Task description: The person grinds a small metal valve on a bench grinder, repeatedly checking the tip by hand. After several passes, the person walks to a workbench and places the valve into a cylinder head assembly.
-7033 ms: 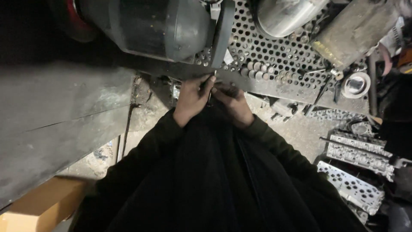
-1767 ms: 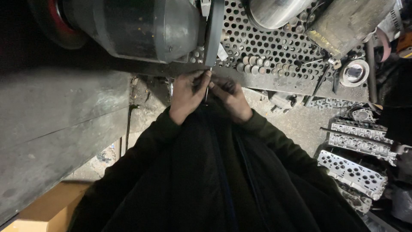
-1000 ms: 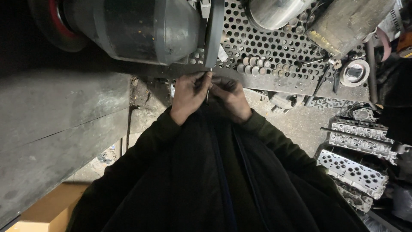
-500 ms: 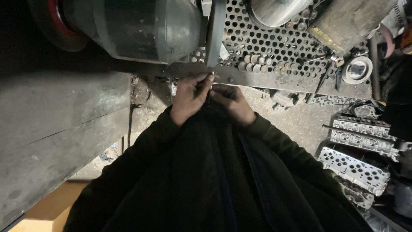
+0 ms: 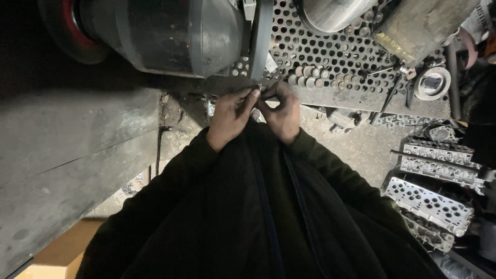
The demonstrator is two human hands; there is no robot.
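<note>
My left hand [image 5: 231,118] and my right hand [image 5: 283,114] meet in front of my dark jacket, fingertips pressed together. Between them they pinch a small shiny metal piece [image 5: 260,88]; its shape is too small to tell. The piece sits just below the lower end of a narrow grey belt [image 5: 261,36] that runs up the machine. Both hands hover at the edge of a perforated metal plate [image 5: 336,57]. Dark sleeves cover both wrists.
A large grey motor housing [image 5: 170,31] with a red wheel [image 5: 67,26] stands at the upper left. Several small round metal parts [image 5: 306,77] lie on the plate. Cylinder heads [image 5: 429,202] lie on the floor at right. A grey slab [image 5: 67,150] fills the left.
The hands stay joined on the small piece, with only slight finger movement. The view has drifted a little.
</note>
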